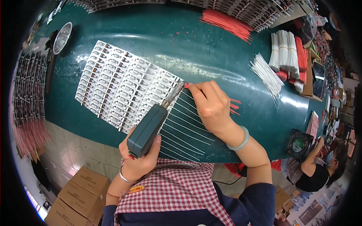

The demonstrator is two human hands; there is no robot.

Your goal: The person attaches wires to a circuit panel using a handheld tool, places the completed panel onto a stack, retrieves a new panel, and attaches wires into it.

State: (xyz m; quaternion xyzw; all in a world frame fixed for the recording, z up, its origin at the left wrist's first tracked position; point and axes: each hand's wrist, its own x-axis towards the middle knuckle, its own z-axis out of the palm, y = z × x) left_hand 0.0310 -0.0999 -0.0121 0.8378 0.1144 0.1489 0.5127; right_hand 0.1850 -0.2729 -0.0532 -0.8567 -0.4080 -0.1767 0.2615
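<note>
My left hand (148,160) is wrapped round the dark green body of a soldering gun (146,130), whose metal tip points up and right to the far right corner of a white panel. That panel of small circuit boards (124,84) carries rows of little metal parts and lies at a slant. My right hand (212,103) is closed in a pinch on red wires (234,105) at the same corner; their far ends stick out right of the hand. Several white wires (188,132) run from the panel's right edge toward me. The exact contact at the tip is too small to tell.
Loose red wires (226,23) lie at the back, loose white wires (266,77) at the right near bundled white wires (283,51). A round metal dish (62,38) stands far left. A black fan (299,145) sits at the right edge, a co-worker (316,165) beyond. Cartons (81,196) stand lower left.
</note>
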